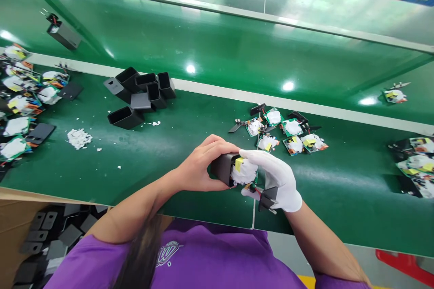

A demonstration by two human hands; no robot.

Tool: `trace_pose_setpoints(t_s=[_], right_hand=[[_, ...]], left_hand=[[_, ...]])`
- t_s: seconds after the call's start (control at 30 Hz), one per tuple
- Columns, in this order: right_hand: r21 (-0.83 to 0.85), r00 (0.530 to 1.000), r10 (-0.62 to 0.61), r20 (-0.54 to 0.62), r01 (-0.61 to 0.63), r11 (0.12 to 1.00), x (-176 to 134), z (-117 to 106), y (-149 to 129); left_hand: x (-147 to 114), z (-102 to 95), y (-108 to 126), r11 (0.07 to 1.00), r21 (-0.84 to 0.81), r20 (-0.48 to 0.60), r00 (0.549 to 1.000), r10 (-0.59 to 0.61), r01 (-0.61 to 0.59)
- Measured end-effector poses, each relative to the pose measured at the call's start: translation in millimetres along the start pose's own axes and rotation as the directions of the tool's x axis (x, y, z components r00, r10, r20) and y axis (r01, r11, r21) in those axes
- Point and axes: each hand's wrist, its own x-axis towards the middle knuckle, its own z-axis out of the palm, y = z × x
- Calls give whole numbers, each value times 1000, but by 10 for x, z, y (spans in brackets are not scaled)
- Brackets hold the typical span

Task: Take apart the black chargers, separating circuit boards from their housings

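My bare left hand (203,167) is wrapped round a black plastic housing (222,169) that lies on its side, its open end facing right. In my white-gloved right hand (280,178) is a circuit board (244,171) coated with white filler and bearing a yellow-taped part. The board's left edge sits at the mouth of the housing; how far in it reaches is hidden. From the board, short wires lead to a black plug piece (267,198) with metal prongs, hanging against my right palm.
Empty black housings (142,99) stand in a group at the back left, near a pile of white crumbs (79,138). Several circuit boards (293,144) lie beyond my right hand. More boards (20,104) crowd the far left, others (418,167) the far right. A carton (20,216) of housings is below left.
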Motion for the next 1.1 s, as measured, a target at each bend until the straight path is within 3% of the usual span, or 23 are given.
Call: trace_pose_setpoints(t_s=[0.23,0.5,0.77,0.87,0.93,1.0,1.1], right_hand=[[-33,999,-27,27,28,999,41,-22,-24],[9,990,139,2,-139,990,43,-14,-38],[-80,996,80,37,-76,994,63,-39,-58],[-126,999,43,21,-40,991,70,-9,-36],[-138,1000,28,7,-27,990,78,9,-9],[-119,1000,17,19,-15,993,91,9,12],[-59,999,20,49,-17,998,107,-13,20]], left_hand=[[14,-16,6,1000,18,15,1000,4,-4],[17,-27,-9,995,-58,52,995,-81,84],[-19,-1,-57,987,-129,53,995,-87,93],[-42,13,-69,972,-182,75,988,-135,147],[-45,17,-74,931,-260,143,964,-226,257],[-42,25,-90,827,-380,271,905,-329,415],[-57,64,-157,629,-534,487,814,-317,565]])
